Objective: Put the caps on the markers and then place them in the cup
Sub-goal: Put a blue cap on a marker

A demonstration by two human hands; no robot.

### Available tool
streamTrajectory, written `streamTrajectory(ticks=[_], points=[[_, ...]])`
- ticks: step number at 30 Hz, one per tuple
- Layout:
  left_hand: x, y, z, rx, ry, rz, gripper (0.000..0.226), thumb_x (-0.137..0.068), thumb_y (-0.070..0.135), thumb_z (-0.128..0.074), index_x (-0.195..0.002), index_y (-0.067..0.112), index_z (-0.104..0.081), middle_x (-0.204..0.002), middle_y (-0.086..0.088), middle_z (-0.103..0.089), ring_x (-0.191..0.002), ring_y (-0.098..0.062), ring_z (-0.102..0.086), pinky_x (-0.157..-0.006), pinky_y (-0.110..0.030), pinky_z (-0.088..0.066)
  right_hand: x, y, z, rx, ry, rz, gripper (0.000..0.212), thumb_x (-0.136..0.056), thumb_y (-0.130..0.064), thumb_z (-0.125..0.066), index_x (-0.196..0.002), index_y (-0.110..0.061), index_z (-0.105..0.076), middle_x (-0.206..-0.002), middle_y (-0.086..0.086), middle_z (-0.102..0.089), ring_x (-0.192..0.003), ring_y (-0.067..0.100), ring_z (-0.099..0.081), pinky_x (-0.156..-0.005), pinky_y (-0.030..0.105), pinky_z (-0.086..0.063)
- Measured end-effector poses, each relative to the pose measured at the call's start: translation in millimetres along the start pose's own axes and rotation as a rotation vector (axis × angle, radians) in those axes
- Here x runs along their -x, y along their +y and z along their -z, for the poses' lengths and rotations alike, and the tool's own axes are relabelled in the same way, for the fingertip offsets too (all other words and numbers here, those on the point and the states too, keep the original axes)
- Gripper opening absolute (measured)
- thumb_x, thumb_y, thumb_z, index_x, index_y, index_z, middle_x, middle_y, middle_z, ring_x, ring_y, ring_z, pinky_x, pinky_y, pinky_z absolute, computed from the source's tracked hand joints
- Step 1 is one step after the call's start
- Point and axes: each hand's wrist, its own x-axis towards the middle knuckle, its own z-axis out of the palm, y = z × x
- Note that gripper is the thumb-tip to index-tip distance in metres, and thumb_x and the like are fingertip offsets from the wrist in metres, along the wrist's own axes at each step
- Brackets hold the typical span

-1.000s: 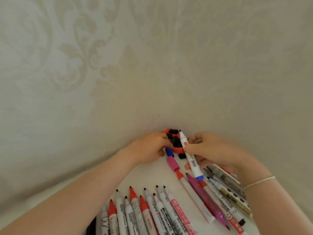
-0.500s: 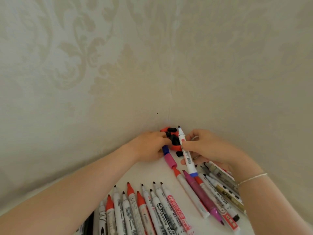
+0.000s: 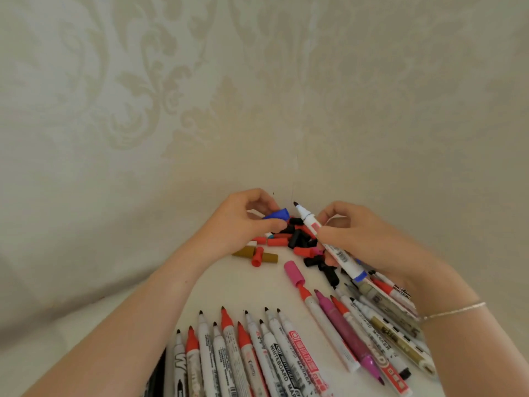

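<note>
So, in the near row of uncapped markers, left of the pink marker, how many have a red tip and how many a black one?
Red-tipped markers: 3
Black-tipped markers: 7
Total: 10
Not counted: the dark object at the row's far left, because its tip does not show.

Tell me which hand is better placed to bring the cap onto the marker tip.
Left. The left hand already pinches the blue cap beside the bare tip of the blue-ended marker, which the right hand grips.
</note>
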Motion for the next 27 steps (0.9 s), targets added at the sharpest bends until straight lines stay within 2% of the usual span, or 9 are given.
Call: streamTrajectory(ticks=[2, 5, 10, 13, 17, 21, 23, 27], points=[[7, 6, 6, 0.026, 0.013, 0.016, 0.02, -0.074, 0.01, -0.079, -0.087, 0.014, -0.065, -0.093, 0.0, -0.071, -0.081, -0.03, -0.071, -0.069, -0.029, -0.052, 5, -5, -1, 0.034, -0.041, 0.019, 0.012, -0.088, -0.01, -0.059, -0.099, -0.006, -0.056, -0.063, -0.002, -0.065, -0.046, 0.011, -0.058, -0.045, 0.017, -0.045], [14, 12, 12, 0.053, 0.014, 0.019, 0.021, -0.073, 0.008, -0.08, -0.089, 0.012, -0.067, -0.09, 0.0, -0.071, -0.08, -0.027, -0.071, -0.069, -0.025, -0.052, 9, -10, -2, 0.082, -0.089, 0.042, 0.011, -0.089, -0.01, -0.059, -0.098, -0.006, -0.057, -0.059, 0.0, -0.062, -0.045, 0.01, -0.056, -0.044, 0.015, -0.043], [22, 13, 19, 0.035, -0.082, -0.031, 0.022, -0.073, 0.003, -0.079, -0.085, 0.019, -0.069, -0.081, 0.006, -0.071, -0.073, -0.006, -0.064, -0.069, -0.014, -0.049, 7, -8, -7, 0.145, -0.1, 0.049, 0.011, -0.086, -0.01, -0.061, -0.096, -0.008, -0.058, -0.055, -0.002, -0.058, -0.041, 0.009, -0.053, -0.043, 0.021, -0.043], [26, 10, 22, 0.013, -0.196, -0.034, 0.022, -0.073, 0.004, -0.078, -0.086, 0.02, -0.071, -0.084, -0.001, -0.072, -0.074, -0.005, -0.063, -0.072, -0.015, -0.048, 5, -5, -9, 0.179, -0.094, 0.102, 0.009, -0.084, -0.009, -0.064, -0.091, -0.015, -0.062, -0.057, -0.005, -0.059, -0.043, 0.005, -0.054, -0.043, 0.018, -0.04], [30, 7, 24, 0.159, -0.237, 0.063, 0.015, -0.083, 0.004, -0.068, -0.096, 0.01, -0.068, -0.082, -0.008, -0.068, -0.063, -0.008, -0.061, -0.062, -0.017, -0.049, 3, -6, -13, 0.16, -0.052, 0.198, 0.014, -0.081, -0.007, -0.068, -0.09, -0.019, -0.068, -0.075, 0.006, -0.065, -0.055, 0.01, -0.06, -0.049, 0.021, -0.044], [33, 11, 29, 0.316, -0.286, 0.149, 0.015, -0.083, 0.01, -0.064, -0.097, 0.007, -0.068, -0.087, -0.012, -0.073, -0.069, -0.017, -0.069, -0.068, -0.024, -0.057, 2, -7, -19, 0.088, -0.013, 0.28, 0.009, -0.079, -0.013, -0.074, -0.087, -0.016, -0.071, -0.08, 0.013, -0.067, -0.056, 0.015, -0.057, -0.046, 0.018, -0.042], [33, 12, 29, 0.359, -0.273, 0.16, 0.022, -0.079, 0.018, -0.065, -0.097, 0.007, -0.068, -0.091, -0.015, -0.074, -0.071, -0.018, -0.07, -0.073, -0.027, -0.058, 1, -7, -24, 0.052, 0.022, 0.312, 0.008, -0.077, -0.016, -0.074, -0.084, -0.02, -0.071, -0.08, 0.014, -0.067, -0.058, 0.019, -0.057, -0.051, 0.025, -0.044], [34, 15, 29, 0.377, -0.253, 0.154, 0.02, -0.082, 0.017, -0.064, -0.098, 0.006, -0.069, -0.091, -0.015, -0.074, -0.076, -0.017, -0.07, -0.076, -0.03, -0.059, 1, -9, -28, -0.033, 0.069, 0.339, 0.008, -0.073, -0.021, -0.077, -0.079, -0.021, -0.071, -0.081, 0.015, -0.064, -0.061, 0.024, -0.055, -0.056, 0.035, -0.043]])
